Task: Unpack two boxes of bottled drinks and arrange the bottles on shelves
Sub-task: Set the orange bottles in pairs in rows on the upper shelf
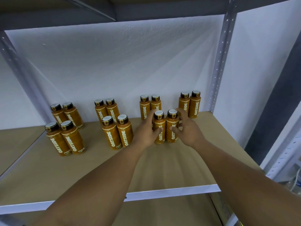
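Bottles: glossy orange cylinders, dark round caps.

Two upright bottles are gripped on the shelf, one by the left hand, one by the right hand.

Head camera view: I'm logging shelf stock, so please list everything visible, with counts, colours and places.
Oatside bottles: fourteen, orange with black caps, upright on the shelf board in clusters of four, four, four and two, left to right.
Shelf board: one, tan, under the bottles.
Shelf uprights: two, grey perforated metal, at the back corners.
Upper shelf: one, grey, overhead.
Wall: one, white, behind the shelf.
Left hand: one, grips the near-left bottle of the third cluster.
Right hand: one, grips the near-right bottle beside it.
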A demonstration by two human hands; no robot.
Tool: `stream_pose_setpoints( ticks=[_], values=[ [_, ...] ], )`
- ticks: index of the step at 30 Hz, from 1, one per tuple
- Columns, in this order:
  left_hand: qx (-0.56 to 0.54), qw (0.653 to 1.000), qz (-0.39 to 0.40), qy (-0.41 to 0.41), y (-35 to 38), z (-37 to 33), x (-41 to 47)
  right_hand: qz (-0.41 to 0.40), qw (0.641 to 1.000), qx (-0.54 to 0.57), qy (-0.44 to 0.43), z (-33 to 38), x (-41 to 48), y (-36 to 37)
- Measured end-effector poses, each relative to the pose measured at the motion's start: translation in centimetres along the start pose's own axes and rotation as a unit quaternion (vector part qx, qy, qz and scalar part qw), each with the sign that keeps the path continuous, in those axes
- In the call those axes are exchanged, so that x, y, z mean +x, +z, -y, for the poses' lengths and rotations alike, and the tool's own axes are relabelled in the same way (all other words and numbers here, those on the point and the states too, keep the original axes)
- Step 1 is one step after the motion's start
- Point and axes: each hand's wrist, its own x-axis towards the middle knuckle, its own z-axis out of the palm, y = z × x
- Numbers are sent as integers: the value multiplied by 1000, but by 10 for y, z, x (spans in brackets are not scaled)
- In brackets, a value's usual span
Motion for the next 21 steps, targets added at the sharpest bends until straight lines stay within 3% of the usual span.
stream_pose_setpoints(
  ticks=[21],
  values=[
    [6, 1000, -11, -21, 5, -4, 0, 5, 1000, -20, 6, -2, 2, 2]
  ],
)
